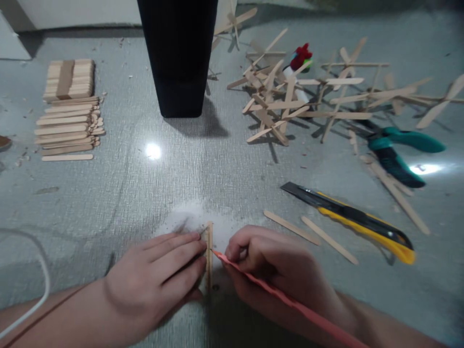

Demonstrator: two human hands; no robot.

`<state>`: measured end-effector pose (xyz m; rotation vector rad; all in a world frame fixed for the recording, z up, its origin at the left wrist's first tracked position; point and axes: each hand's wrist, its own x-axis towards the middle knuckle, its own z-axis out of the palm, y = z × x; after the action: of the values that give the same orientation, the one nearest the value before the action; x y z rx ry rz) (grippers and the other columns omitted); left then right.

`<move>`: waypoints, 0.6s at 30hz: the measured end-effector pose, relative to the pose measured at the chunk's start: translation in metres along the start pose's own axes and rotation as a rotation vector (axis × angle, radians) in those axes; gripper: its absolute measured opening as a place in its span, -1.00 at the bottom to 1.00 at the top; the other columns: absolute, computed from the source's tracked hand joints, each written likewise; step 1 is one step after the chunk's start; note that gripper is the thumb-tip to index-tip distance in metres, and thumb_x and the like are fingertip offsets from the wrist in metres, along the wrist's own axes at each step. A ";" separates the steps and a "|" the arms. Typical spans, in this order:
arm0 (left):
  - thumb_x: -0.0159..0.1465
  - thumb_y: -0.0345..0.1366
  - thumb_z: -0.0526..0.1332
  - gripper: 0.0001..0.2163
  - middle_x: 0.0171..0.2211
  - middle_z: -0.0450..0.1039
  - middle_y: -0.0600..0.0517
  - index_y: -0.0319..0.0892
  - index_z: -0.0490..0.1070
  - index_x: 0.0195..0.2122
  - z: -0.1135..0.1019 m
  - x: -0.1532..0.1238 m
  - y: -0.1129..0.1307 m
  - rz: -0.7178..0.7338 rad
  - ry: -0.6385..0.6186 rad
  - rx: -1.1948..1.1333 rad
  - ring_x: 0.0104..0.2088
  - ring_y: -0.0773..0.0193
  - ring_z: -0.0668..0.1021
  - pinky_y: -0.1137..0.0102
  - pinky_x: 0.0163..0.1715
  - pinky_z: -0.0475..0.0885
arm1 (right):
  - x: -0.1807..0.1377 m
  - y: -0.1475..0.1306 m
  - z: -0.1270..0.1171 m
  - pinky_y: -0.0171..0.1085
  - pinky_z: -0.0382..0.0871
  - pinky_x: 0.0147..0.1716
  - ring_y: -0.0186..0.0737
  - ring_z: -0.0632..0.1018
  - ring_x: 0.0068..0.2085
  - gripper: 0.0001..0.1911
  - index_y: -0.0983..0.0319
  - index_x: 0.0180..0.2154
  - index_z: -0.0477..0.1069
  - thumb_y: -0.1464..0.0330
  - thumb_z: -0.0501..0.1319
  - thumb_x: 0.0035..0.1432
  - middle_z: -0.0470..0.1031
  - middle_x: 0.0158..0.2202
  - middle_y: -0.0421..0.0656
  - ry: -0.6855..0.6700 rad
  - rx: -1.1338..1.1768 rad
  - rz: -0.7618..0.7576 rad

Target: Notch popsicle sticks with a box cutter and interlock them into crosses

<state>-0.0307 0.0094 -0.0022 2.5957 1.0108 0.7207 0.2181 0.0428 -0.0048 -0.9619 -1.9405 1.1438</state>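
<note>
Marking of wooden craft sticks. The right hand (277, 270) grips a slender orange-red pencil (315, 316), its tip at the pale wooden stick piece (210, 235) directly between the hands; whether this is one stick or several is unclear. The left hand (159, 278) lies flat, fingers extended, against the piece's left side. Marking appears under way, its completeness indeterminable. Beyond, crossed-stick wooden assemblies (279, 105) seem already made; at far left, a paper-banded stick bundle (65, 79) and loose flat sticks (63, 130) apparently remain unused.
</note>
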 end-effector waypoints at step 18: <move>0.53 -0.33 0.19 -0.78 0.08 0.65 -0.14 -0.33 0.55 0.07 -0.002 0.001 0.003 0.013 -0.040 0.021 0.11 0.07 0.68 0.19 0.17 0.64 | 0.002 -0.003 -0.001 -0.45 0.29 -0.54 -0.43 0.50 -0.50 -0.66 0.15 -0.43 0.17 0.63 0.23 0.18 0.50 -0.43 -0.27 -0.026 0.042 0.002</move>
<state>-0.0294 0.0084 0.0007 2.6256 0.9958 0.6623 0.2170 0.0443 -0.0014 -0.9314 -1.9289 1.1983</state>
